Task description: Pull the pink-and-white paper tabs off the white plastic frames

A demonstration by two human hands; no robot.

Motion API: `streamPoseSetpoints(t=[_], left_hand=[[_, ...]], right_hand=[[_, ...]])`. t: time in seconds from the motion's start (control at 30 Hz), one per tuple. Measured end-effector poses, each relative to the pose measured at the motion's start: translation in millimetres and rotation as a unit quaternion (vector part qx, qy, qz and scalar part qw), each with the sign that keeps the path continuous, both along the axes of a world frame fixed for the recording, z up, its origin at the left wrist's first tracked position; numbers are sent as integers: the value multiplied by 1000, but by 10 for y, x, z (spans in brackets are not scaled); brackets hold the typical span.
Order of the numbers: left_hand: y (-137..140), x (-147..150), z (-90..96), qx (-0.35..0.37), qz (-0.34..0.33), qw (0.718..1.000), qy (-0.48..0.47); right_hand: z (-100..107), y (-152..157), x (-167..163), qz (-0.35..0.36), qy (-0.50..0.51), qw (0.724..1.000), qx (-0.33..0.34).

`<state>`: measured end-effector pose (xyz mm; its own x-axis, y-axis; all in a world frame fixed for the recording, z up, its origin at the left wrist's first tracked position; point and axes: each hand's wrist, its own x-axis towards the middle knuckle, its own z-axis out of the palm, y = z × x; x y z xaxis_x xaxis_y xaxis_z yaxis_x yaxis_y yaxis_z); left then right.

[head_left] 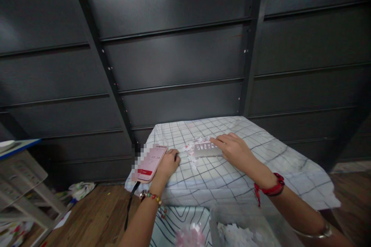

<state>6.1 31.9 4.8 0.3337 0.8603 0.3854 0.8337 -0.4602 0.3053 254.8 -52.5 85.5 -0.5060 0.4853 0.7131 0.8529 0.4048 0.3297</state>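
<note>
My left hand (pixel 169 163) rests on the checked cloth (pixel 226 185), next to a pink phone (pixel 149 164) whose screen is lit. Its fingers are slightly bent and apart, and I see nothing held in them; a small dark spot shows between thumb and forefinger, too small to make out. My right hand (pixel 233 148) grips the right end of a pale grey tray (pixel 207 151) with a row of small white slots or pieces. Around the tray's left and far sides lie small white and pinkish scraps (pixel 190 148).
Near me stands a clear plastic box (pixel 216 227) holding white pieces (pixel 237 235). Beside it, a pink-and-white bundle (pixel 191 235) lies on striped cloth (pixel 174 220). A black cable (pixel 129 204) hangs from the phone. Dark panels (pixel 179 61) rise behind; a blue-edged table (pixel 23 148) is left.
</note>
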Motion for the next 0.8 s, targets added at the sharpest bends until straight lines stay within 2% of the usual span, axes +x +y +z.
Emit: streamPoseSetpoints(t=[0.27, 0.53, 0.67, 0.8], left_hand=[[4, 6, 6, 1, 0, 1000, -4], [48, -12, -53, 5, -2, 1000, 2], [28, -2, -25, 2, 0, 1000, 0], [-10, 17, 16, -5, 8, 1000, 2]], right_hand=[[9, -91, 14, 22, 14, 999, -24], [-14, -112, 103, -42, 4, 999, -21], [13, -122, 49, -17, 11, 1000, -6], [13, -130, -17, 2, 14, 1000, -26]])
